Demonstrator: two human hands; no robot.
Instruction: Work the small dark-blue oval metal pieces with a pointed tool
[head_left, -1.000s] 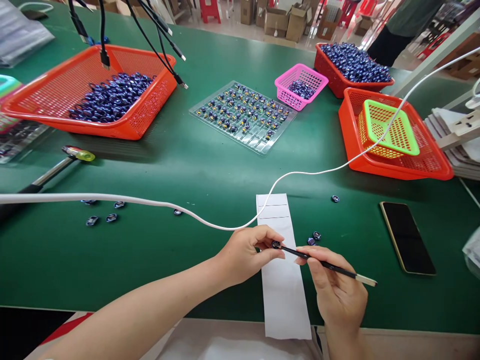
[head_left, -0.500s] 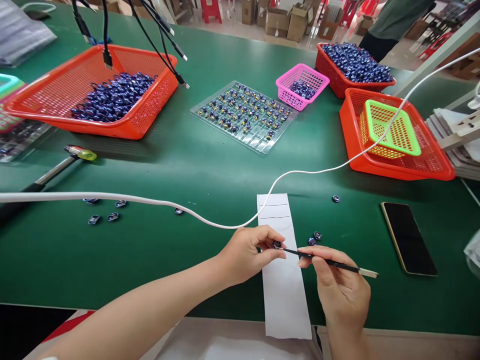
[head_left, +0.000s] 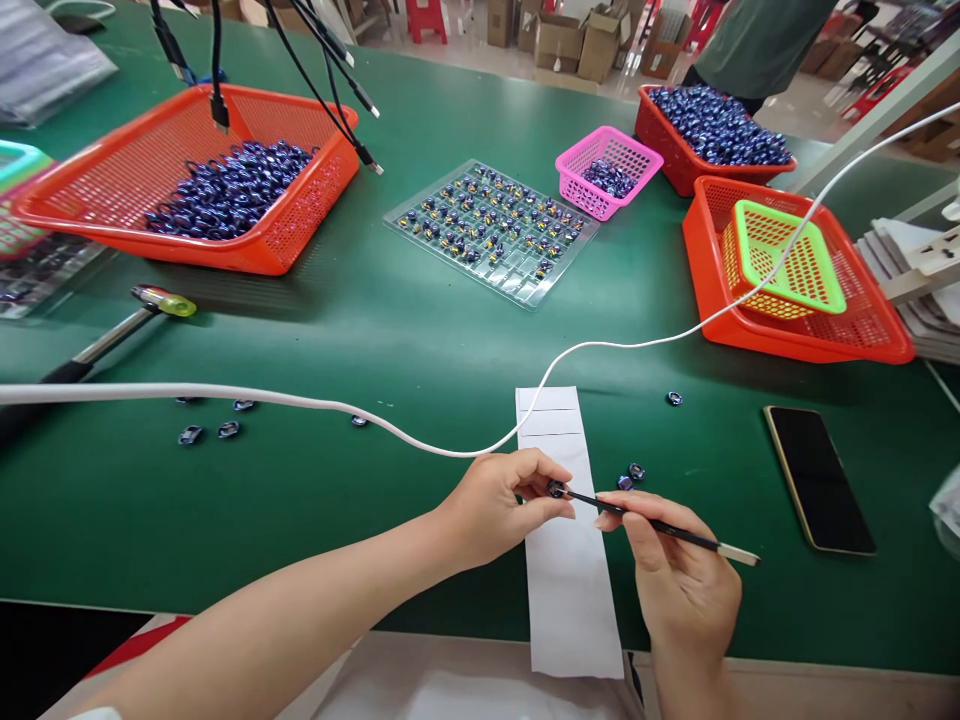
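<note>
My left hand [head_left: 501,502] pinches a small dark, shiny ring-like part [head_left: 556,489] between thumb and fingertips, above a strip of white paper [head_left: 566,590]. In my right hand [head_left: 679,575] is a pair of slim black tweezers [head_left: 682,533] with a silver back end, held like a pen. The tip of the tweezers meets the part; whether it grips anything there is too small to tell. Just beyond my right fingers lie two loose blue metallic parts [head_left: 631,477]. Another loose part [head_left: 674,398] sits farther out on the green table [head_left: 420,340].
A white cable [head_left: 450,453] crosses in front of my hands. Behind it are a clear tray of parts [head_left: 529,292], a pink basket [head_left: 600,205] and orange baskets [head_left: 285,255]. A hammer [head_left: 112,335] lies left, a phone [head_left: 819,480] right. Across the table stands a person [head_left: 757,45].
My hands keep almost the same pose, with the tweezers' tip still at the small part. The view has shifted slightly. The person in the background has moved a little left.
</note>
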